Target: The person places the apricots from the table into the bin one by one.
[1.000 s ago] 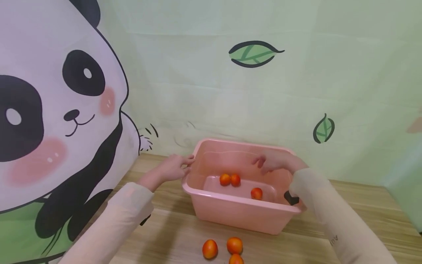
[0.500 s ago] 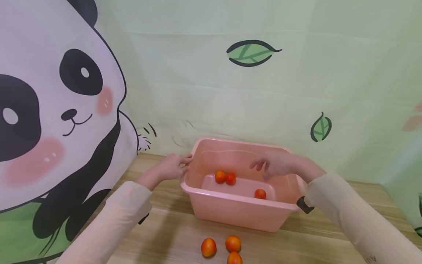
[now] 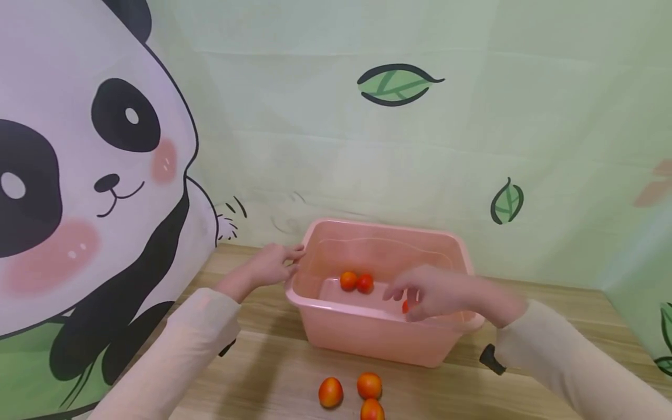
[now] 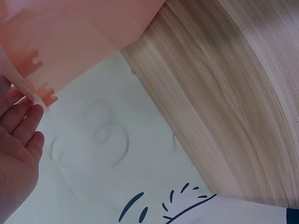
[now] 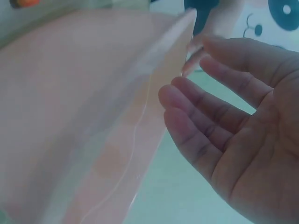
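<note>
A pink plastic basin (image 3: 367, 335) stands on the wooden table. Its left rim is held by the fingers of my left hand (image 3: 270, 265); in the left wrist view the fingertips (image 4: 32, 114) lie against the lip. Over the basin's front right part hovers my right hand (image 3: 436, 291), its fingers loosely bent and nothing in them. Inside, two orange-red tomatoes, a left one (image 3: 348, 280) and a right one (image 3: 365, 283), sit side by side on the bottom. A third tomato (image 3: 406, 306) is mostly hidden behind the right hand.
Three more tomatoes lie on the table in front of the basin: one at left (image 3: 330, 392), one at right (image 3: 370, 386) and one nearest me (image 3: 372, 410). Behind the table hangs a pale green cloth (image 3: 315, 146) printed with a panda and leaves.
My right hand has come back from the basin's rear right toward its front rim, now covering most of the third tomato, which rolled slightly right earlier. The left hand stays at the rim.
</note>
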Tool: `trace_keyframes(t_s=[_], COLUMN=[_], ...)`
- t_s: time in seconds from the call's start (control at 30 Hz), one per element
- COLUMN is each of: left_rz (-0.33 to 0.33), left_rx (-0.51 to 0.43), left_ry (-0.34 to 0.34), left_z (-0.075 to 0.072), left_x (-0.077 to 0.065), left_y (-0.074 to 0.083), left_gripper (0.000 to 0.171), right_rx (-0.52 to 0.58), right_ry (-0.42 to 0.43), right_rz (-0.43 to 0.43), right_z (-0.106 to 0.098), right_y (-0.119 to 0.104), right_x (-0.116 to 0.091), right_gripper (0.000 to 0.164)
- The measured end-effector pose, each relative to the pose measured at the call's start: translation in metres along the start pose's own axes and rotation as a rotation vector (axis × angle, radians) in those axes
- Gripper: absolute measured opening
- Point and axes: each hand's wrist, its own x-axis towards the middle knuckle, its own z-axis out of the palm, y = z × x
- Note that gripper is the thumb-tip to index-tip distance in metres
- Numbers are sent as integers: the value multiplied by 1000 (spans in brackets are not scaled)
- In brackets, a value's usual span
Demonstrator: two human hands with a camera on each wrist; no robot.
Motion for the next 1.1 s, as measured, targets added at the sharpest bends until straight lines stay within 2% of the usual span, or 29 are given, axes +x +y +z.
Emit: trace_keyframes(t_s=[0.27, 0.47, 0.57, 0.87, 1.1], left_rz=[13, 18, 19, 6, 7], left_rx=[23, 24, 32, 25, 37], left_ry=[6, 7, 11, 6, 9], left_z=[0, 0, 0, 0, 0], left_x=[0, 0, 1, 1, 1], left_y=[-1, -1, -1, 0, 0], left_gripper=[40, 40, 40, 40, 40], right_rx=[-7, 19, 63, 35, -81], right_ry=[-28, -72, -98, -154, -180], right_rz=[-92, -74, -65, -189, -217], right_z=[22, 37, 46, 78, 99], right_y=[-12, -16, -12, 4, 15], right_x=[-7, -10, -10, 1, 15], right_gripper=[33, 32, 30, 37, 37])
